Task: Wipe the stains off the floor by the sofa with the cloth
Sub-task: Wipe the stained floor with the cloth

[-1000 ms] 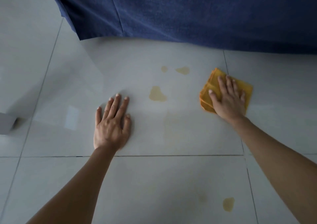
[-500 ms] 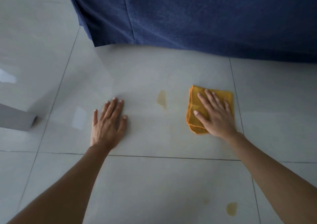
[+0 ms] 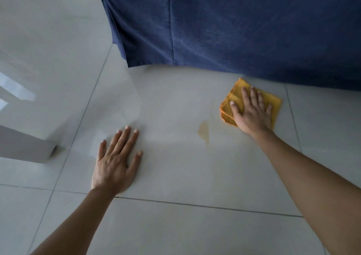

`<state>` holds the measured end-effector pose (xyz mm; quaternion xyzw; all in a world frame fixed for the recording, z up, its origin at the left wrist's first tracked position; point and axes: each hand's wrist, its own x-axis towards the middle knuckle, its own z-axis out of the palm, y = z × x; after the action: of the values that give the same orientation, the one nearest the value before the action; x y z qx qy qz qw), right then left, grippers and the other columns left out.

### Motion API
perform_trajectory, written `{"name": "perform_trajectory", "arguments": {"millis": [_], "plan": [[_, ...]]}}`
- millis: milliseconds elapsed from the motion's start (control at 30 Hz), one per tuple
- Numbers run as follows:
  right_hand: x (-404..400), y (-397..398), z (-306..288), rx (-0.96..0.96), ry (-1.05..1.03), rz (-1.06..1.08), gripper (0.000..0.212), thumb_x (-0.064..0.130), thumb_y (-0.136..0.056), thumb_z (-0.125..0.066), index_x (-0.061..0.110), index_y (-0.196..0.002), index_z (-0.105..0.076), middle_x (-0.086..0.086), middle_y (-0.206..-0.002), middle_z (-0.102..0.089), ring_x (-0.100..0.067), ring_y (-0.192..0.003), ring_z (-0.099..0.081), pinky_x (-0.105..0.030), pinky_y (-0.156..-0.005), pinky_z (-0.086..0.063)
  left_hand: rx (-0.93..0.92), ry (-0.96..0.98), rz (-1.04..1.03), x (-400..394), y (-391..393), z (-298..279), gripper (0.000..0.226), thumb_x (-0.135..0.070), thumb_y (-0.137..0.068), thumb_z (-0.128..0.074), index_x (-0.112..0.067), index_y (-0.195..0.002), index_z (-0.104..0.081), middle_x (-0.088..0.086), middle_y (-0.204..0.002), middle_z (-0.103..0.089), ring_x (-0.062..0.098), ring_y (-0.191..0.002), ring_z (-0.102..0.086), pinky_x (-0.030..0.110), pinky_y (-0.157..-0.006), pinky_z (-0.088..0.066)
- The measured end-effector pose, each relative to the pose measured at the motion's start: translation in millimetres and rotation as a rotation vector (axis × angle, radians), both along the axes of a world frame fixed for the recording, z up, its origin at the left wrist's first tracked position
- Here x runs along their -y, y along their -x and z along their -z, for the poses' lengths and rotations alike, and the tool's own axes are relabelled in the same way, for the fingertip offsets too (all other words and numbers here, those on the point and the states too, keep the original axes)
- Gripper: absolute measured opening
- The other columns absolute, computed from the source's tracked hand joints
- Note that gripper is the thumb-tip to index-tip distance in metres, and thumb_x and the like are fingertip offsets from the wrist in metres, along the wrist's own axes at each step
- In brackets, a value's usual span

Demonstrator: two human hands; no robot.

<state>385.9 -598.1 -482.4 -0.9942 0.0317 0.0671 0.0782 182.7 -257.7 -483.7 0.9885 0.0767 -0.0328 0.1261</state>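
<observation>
A folded orange cloth (image 3: 272, 101) lies flat on the pale floor tiles, close to the hem of the dark blue sofa cover (image 3: 234, 26). My right hand (image 3: 252, 112) presses down on it with straight, spread fingers. A smeared yellowish stain (image 3: 203, 132) marks the tile just left of the cloth, with a faint streak running up from it. My left hand (image 3: 116, 161) rests flat on the floor further left, fingers straight, holding nothing.
The sofa cover hangs to the floor across the top right. A pale grey furniture leg (image 3: 25, 149) stands at the left edge. Dark grout lines (image 3: 195, 206) cross the floor in front of my hands.
My right hand slid the cloth away toward the sofa and to the right. The two small stains near the sofa are gone and the larger stain is smeared thinner. My left hand stayed planted.
</observation>
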Motion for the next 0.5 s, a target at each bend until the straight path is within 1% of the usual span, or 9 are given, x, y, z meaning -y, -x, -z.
{"name": "perform_trajectory", "arguments": {"millis": [267, 400, 500], "plan": [[-96.1, -22.4, 3.4, 0.052, -0.016, -0.131, 0.069, 0.061, -0.094, -0.023, 0.03, -0.155, -0.01, 0.005, -0.163, -0.002, -0.018, -0.15, -0.002, -0.053, -0.117, -0.002, 0.006, 0.004, -0.003, -0.9, -0.6, 2.5, 0.059, -0.056, -0.092, -0.02, -0.042, -0.149, -0.008, -0.016, -0.157, -0.002, 0.005, -0.145, 0.0, 0.039, -0.118, -0.005], [-149.9, -26.4, 4.1, 0.071, -0.05, -0.205, 0.07, 0.061, -0.093, -0.025, 0.031, -0.155, -0.011, 0.005, -0.163, -0.003, -0.018, -0.15, -0.003, -0.052, -0.117, 0.0, 0.016, -0.002, -0.002, -0.7, -0.2, 2.2, 0.059, -0.056, -0.093, -0.018, -0.041, -0.149, -0.006, -0.015, -0.157, -0.001, 0.006, -0.145, 0.003, 0.036, -0.118, 0.0], [-190.3, -28.1, 4.4, 0.078, -0.07, -0.268, 0.071, 0.062, -0.093, -0.025, 0.031, -0.155, -0.012, 0.005, -0.163, -0.004, -0.018, -0.15, -0.003, -0.052, -0.118, 0.001, 0.026, -0.001, 0.004, -1.3, -0.3, 1.8, 0.059, -0.056, -0.093, -0.019, -0.04, -0.149, -0.009, -0.015, -0.157, -0.003, 0.007, -0.145, 0.002, 0.037, -0.117, 0.001]]}}
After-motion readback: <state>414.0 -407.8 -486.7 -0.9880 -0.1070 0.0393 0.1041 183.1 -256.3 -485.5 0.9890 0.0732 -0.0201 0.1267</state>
